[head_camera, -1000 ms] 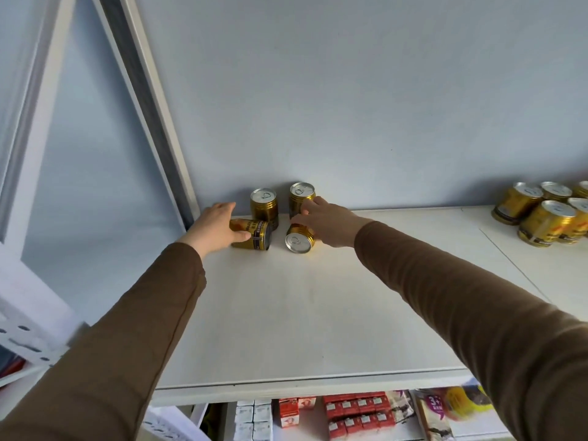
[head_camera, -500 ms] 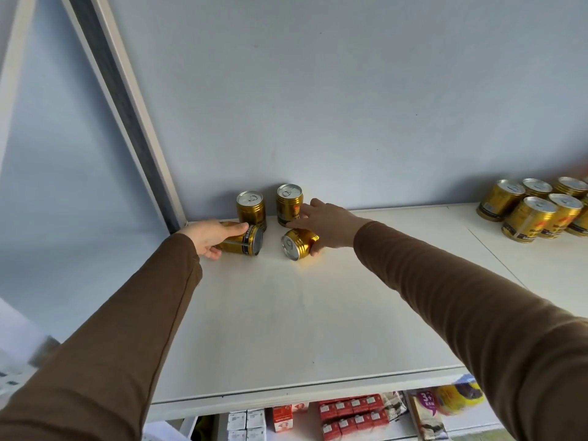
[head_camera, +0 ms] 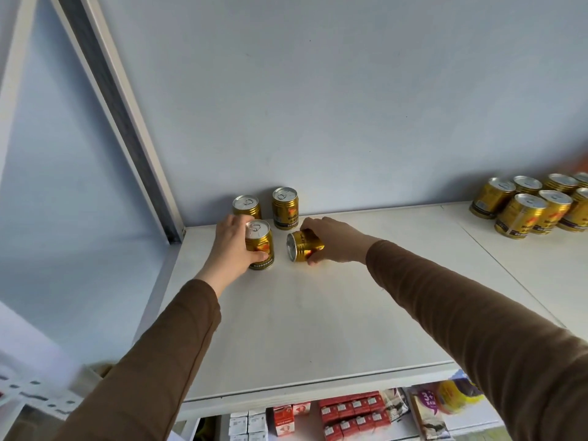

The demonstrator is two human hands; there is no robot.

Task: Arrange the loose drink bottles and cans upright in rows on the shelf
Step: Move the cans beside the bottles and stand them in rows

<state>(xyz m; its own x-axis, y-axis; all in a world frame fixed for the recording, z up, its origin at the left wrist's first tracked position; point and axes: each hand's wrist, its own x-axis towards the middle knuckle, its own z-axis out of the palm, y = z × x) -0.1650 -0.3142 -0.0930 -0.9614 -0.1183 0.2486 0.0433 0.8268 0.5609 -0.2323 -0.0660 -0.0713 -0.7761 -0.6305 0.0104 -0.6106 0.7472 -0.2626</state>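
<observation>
on white shelf (head_camera: 318, 329), cylindrical gold cans (head_camera: 284, 207)

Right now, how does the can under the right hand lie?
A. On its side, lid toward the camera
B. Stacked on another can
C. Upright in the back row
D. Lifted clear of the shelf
A: the can under the right hand lies on its side on the shelf, its silver lid facing the camera.

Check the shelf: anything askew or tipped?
One gold drink can lies on its side under the right hand, lid facing left. The gold can in the left hand stands upright, like the two cans behind it. The far-right cluster looks upright. No spill visible.
</observation>
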